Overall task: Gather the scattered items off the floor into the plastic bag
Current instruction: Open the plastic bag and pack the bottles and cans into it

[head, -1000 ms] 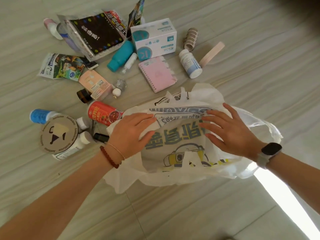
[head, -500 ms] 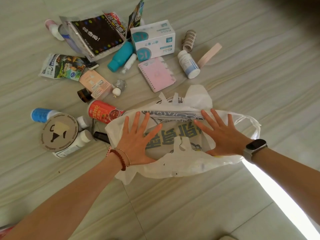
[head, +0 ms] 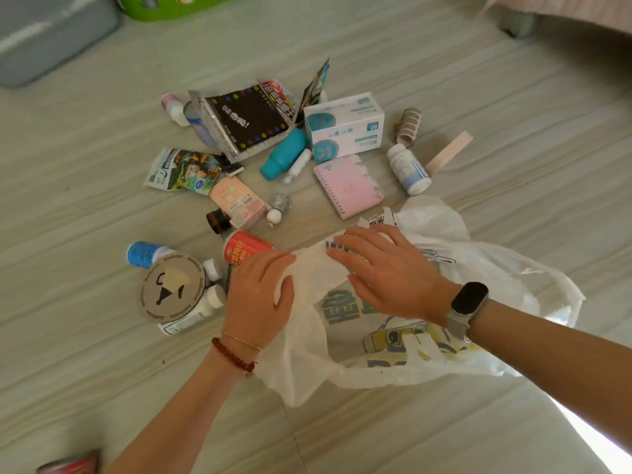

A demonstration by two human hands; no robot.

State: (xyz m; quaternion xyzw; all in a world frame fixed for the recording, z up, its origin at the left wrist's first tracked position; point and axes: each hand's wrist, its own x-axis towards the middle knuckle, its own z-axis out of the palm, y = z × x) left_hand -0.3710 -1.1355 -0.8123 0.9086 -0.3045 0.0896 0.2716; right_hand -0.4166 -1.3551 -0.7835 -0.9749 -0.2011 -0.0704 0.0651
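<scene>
A white plastic bag [head: 393,357] with blue and yellow print lies crumpled on the floor in front of me. My left hand [head: 260,295] grips its left edge, thumb over the plastic. My right hand [head: 386,275] rests flat on top of the bag, fingers pointing left. Scattered beyond the bag are a red can [head: 244,248] touching it, a pink notebook [head: 347,186], a white-and-teal box [head: 343,126], a teal bottle [head: 284,153], a white pill bottle [head: 408,169], a pink carton [head: 236,200] and a round cardboard disc [head: 172,289] lying on bottles.
More packets [head: 181,171] and small bottles lie at the left of the pile. A grey bin [head: 51,32] and a green object [head: 178,5] stand far left. Furniture [head: 547,12] sits far right. A red item [head: 68,465] lies near my left elbow.
My right hand slid left across the bag toward my left hand. My left hand went from flat and spread to gripping the bag's left edge. The bag's right side has puffed up.
</scene>
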